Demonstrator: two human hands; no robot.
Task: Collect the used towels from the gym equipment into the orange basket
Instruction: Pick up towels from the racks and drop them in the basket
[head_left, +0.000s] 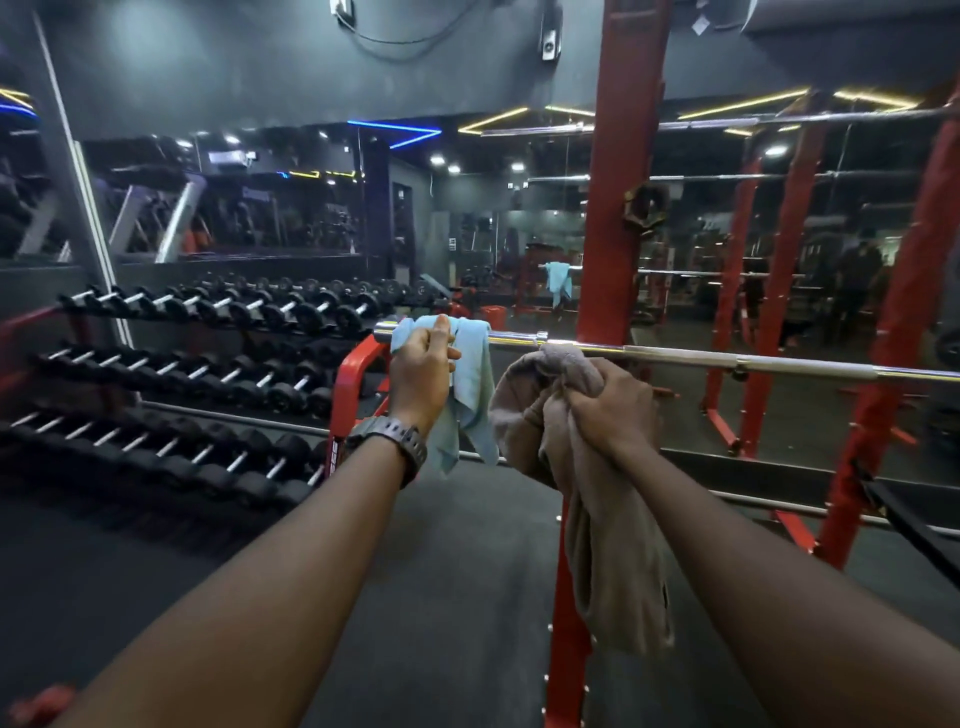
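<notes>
Towels are mid-collection at frame centre: the blue towel (470, 379) hangs over the barbell (675, 355), pinched at its top by the left hand (422, 366), while the right hand (613, 402) clutches a bunched brown towel (608, 545) just below the bar. Next, I judge, lift the blue one off the bar. No basket is in view.

1. I see the barbell (675, 356) lying across in front of me, held by the rack upright (618, 208).
2. One towel (470, 384) hangs over the barbell's left end, under my left hand (421, 371).
3. Another towel (597, 519) hangs from my right hand (608, 405), just before the barbell.
4. The dumbbell rack (197, 364) stands at left.
5. A mirror wall (727, 234) is behind the barbell.
</notes>
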